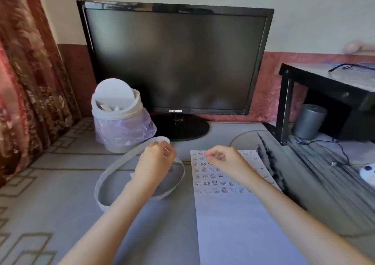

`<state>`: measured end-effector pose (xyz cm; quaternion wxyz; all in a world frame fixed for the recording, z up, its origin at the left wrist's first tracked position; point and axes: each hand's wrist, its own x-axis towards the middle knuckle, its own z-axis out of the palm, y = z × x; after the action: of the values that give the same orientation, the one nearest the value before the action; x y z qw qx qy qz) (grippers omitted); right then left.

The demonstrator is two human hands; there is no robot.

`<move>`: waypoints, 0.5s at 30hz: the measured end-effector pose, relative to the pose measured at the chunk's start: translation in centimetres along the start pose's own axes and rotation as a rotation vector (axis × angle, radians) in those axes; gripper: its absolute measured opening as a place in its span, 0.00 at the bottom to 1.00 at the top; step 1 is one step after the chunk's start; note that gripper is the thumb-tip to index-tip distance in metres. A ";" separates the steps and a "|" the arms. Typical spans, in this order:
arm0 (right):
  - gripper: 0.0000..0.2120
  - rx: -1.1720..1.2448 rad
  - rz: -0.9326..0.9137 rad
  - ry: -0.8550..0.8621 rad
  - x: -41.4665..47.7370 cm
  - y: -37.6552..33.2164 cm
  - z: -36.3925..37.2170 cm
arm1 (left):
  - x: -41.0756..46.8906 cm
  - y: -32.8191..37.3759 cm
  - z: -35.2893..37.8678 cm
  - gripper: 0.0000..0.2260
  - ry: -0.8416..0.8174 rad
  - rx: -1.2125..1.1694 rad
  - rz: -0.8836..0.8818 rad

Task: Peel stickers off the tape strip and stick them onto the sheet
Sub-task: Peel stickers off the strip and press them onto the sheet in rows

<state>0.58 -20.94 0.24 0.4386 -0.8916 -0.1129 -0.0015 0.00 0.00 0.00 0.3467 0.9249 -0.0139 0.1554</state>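
Observation:
A long white tape strip (113, 168) curls in a loose loop on the desk left of centre. My left hand (155, 162) grips the strip near its upper end, fingers curled around it. A white sheet (239, 220) lies to the right, its upper part covered with rows of small cartoon stickers (213, 182). My right hand (225, 159) hovers over the sheet's top, thumb and forefinger pinched together; whether a sticker sits between them is too small to tell.
A black Samsung monitor (176, 61) stands behind the hands. A small white bin (119, 120) with a plastic liner sits at its left. A black shelf (328, 94), a grey cylinder (309, 121) and cables occupy the right. A patterned curtain (26, 81) hangs at left.

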 end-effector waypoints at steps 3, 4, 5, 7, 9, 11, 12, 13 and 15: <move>0.06 0.004 0.006 0.009 0.1 -0.3 0.6 | 0.1 0.7 0.0 0.20 -0.066 0.080 -0.096; 0.06 0.024 0.015 0.013 0.1 -0.4 0.9 | -0.1 1.2 0.0 0.24 -0.091 0.109 -0.116; 0.06 0.047 0.019 0.013 0.2 -0.4 1.2 | 0.0 1.5 0.3 0.27 -0.107 0.127 -0.125; 0.07 0.072 0.012 0.023 0.5 -0.7 1.7 | 0.4 1.8 1.0 0.31 -0.136 0.158 -0.129; 0.07 0.100 0.007 0.035 0.8 -0.8 2.0 | 0.9 1.7 1.7 0.28 -0.173 0.172 -0.129; 0.06 0.133 0.010 0.036 1.0 -0.9 2.3 | 1.3 1.2 2.1 0.21 -0.170 0.141 -0.132; 0.06 0.141 0.014 0.038 1.2 -1.0 2.4 | 1.4 0.9 2.2 0.18 -0.155 0.096 -0.132; 0.05 0.152 0.021 0.046 1.3 -1.0 2.5 | 1.5 0.6 2.2 0.17 -0.144 0.018 -0.133; 0.04 0.207 0.035 0.053 1.6 -1.2 2.7 | 1.3 0.5 1.7 0.15 -0.132 -0.176 -0.117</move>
<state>1.63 -17.83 -0.36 0.5309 -0.8431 -0.0852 -0.0059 1.69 -1.38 -0.51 0.4333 0.8984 0.0039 0.0718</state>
